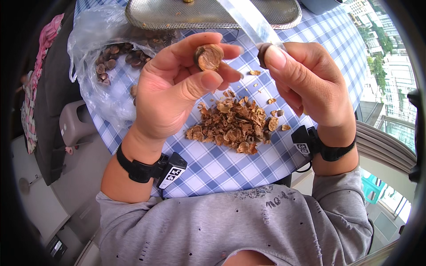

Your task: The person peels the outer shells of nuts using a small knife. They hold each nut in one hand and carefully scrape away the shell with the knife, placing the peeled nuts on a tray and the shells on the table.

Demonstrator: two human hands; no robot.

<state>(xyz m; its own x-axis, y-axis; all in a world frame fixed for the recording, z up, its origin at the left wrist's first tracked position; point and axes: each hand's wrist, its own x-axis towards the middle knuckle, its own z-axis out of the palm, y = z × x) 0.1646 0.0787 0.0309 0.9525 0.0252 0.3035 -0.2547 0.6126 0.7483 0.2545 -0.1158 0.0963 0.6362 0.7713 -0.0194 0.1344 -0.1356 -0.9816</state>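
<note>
My left hand (173, 79) holds a round, brown, nut-like piece (209, 57) between thumb and fingers, its pale, fibrous face turned up. In my right hand (303, 76) are a dark brown shell piece (263, 56), pinched under the thumb, and a knife whose broad metal blade (249, 20) points up and to the left; its handle is hidden by the hand. Below and between both hands, a heap of brown husks and shell scraps (233, 123) lies on the checked tablecloth (213, 169). Small scraps are scattered to its right.
A clear plastic bag (96, 30) with several dark brown nuts (108, 63) lies at the left. A perforated metal tray (213, 25) stands at the far edge, with a grey-blue container (321, 5) at its right. A plastic stool (75, 123) is left of the table.
</note>
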